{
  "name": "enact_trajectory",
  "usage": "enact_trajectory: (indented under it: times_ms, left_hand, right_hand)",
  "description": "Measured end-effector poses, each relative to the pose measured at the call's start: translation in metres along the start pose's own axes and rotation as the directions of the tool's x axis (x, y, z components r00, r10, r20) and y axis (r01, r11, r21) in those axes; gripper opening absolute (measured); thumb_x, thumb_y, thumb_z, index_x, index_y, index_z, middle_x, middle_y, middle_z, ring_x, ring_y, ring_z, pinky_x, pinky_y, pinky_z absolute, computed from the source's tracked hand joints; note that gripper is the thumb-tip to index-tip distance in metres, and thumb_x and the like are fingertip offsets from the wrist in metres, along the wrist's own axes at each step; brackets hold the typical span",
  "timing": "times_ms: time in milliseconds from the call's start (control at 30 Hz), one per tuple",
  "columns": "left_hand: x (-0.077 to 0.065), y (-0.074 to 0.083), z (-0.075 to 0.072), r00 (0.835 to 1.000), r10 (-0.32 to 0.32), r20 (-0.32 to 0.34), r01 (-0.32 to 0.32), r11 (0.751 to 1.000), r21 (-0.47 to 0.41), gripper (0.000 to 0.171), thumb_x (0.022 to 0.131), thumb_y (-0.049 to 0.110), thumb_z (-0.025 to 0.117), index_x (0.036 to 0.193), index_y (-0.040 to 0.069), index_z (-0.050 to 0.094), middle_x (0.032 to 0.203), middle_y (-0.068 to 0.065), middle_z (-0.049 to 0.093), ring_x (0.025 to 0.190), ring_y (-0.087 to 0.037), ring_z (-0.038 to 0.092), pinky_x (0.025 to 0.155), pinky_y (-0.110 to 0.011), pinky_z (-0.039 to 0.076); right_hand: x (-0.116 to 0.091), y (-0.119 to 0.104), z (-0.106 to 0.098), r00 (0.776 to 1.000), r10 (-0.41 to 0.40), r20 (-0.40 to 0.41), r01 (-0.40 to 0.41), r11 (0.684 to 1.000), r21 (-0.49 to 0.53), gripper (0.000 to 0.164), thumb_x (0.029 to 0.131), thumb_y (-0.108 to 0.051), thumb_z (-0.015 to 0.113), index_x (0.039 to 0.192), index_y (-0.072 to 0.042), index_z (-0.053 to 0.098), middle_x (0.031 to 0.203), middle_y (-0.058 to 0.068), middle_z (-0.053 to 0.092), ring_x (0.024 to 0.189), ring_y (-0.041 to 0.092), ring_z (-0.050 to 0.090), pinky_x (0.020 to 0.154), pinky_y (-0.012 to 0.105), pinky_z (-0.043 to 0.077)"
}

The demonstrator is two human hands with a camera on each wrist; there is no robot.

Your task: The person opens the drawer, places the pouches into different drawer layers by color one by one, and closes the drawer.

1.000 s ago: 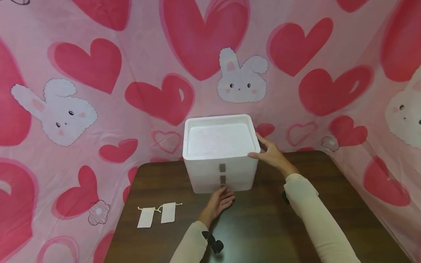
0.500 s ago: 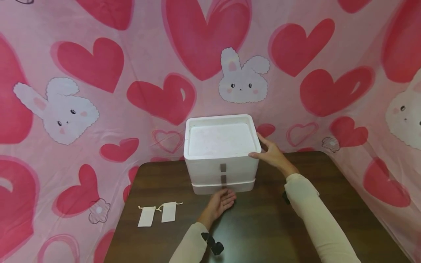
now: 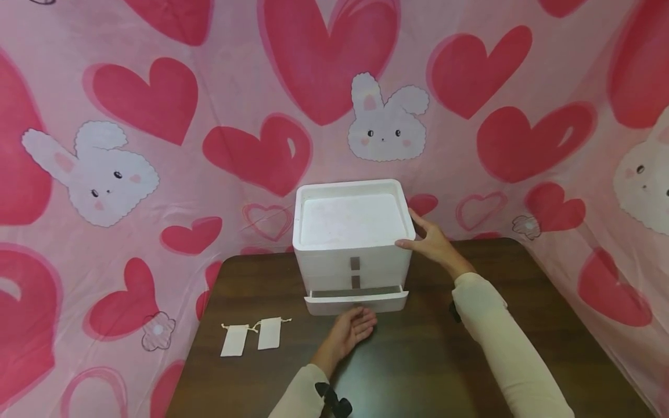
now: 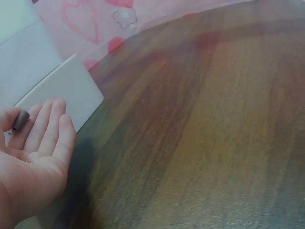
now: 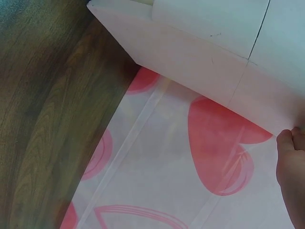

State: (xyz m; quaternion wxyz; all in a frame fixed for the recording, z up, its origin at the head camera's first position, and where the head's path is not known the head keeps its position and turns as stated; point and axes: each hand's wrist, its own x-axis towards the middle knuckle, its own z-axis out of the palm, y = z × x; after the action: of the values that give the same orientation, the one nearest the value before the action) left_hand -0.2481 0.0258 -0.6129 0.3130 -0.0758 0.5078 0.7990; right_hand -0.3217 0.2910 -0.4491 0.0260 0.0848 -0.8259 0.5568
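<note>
A white drawer box (image 3: 351, 220) with a shallow tray-like top stands at the back of the table. Its bottom drawer (image 3: 329, 306) is pulled partway out, showing a narrow gap behind the front panel. My left hand (image 3: 351, 332) is palm up before that drawer, pinching its brown pull tab (image 4: 21, 120) between thumb and fingers. At the box's right side, my right hand (image 3: 434, 242) grips the upper edge, thumb over the front corner and fingers along the side. Two brown tabs show on the upper drawer fronts.
Two small white drawstring pouches (image 3: 235, 340) lie left of the box on the dark wooden table (image 3: 444, 348). A pink cloth (image 3: 324, 157) with hearts and rabbits hangs directly behind the table and along its sides.
The bottom drawer has slid out from closed toward me, and my left hand has moved back with it. My right hand has stayed on the box's upper right edge.
</note>
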Motion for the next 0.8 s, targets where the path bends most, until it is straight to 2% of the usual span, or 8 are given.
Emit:
enact_trajectory:
  times_ms: [167, 500, 800]
  left_hand:
    - [-0.008, -0.006, -0.001, 1.000, -0.005, 0.013, 0.006, 1.000, -0.001, 0.041, 0.105, 0.026, 0.048, 0.130, -0.005, 0.057, 0.117, -0.009, 0.074, 0.100, -0.013, 0.071, 0.089, -0.027, 0.059]
    - [-0.031, -0.019, 0.000, 0.999, -0.036, 0.030, 0.035, 0.999, 0.023, 0.041, 0.104, 0.026, 0.048, 0.129, -0.005, 0.057, 0.115, -0.009, 0.075, 0.102, -0.015, 0.071, 0.093, -0.031, 0.058]
    - [-0.054, -0.031, 0.000, 0.997, -0.055, 0.047, 0.052, 0.997, 0.061, 0.039, 0.104, 0.026, 0.048, 0.124, -0.005, 0.061, 0.123, -0.020, 0.072, 0.104, -0.017, 0.071, 0.095, -0.033, 0.059]
  right_hand:
    - [-0.001, -0.002, 0.001, 1.000, -0.003, 0.009, 0.003, 1.000, 0.020, 0.098, 0.086, -0.011, 0.080, 0.162, -0.008, 0.019, 0.171, 0.011, 0.019, 0.154, 0.033, 0.028, 0.120, 0.047, 0.034]
    - [-0.005, -0.003, 0.001, 1.000, 0.014, 0.018, -0.015, 0.999, 0.032, 0.098, 0.088, -0.013, 0.079, 0.162, -0.009, 0.016, 0.171, 0.009, 0.018, 0.154, 0.033, 0.028, 0.118, 0.045, 0.035]
    - [-0.007, -0.005, 0.003, 1.000, 0.011, 0.011, -0.011, 0.999, 0.037, 0.097, 0.088, -0.011, 0.079, 0.162, -0.008, 0.017, 0.171, 0.011, 0.019, 0.153, 0.035, 0.031, 0.116, 0.043, 0.036]
